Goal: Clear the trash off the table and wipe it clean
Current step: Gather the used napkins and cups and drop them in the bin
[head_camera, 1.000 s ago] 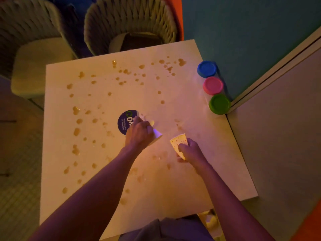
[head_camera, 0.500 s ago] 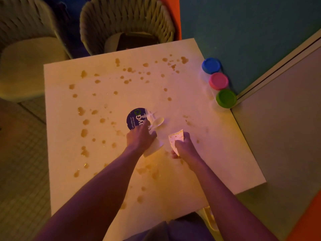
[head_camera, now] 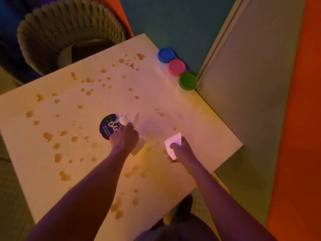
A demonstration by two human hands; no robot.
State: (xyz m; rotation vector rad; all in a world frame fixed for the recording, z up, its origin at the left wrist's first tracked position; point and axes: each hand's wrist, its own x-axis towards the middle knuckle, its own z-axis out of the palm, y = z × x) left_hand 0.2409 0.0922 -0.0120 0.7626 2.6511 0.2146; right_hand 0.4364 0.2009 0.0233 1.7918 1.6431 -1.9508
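Note:
A white square table is speckled with several brown spills. Near its middle lies a dark round lid with white and green print, and a white plastic spoon beside it. My left hand rests over the lid's right edge and the spoon's handle, closed on a crumpled white paper that sticks out below the palm. My right hand grips a white dotted cloth, pressed to the table at the front right.
Three tubs with blue, pink and green lids stand at the table's far right edge against a teal wall. A woven chair sits behind the table. A grey panel stands right of it.
The view has shifted, so the table sits more to the left. My right hand with the cloth has slid a little to the right, away from my left hand, which stays on the trash.

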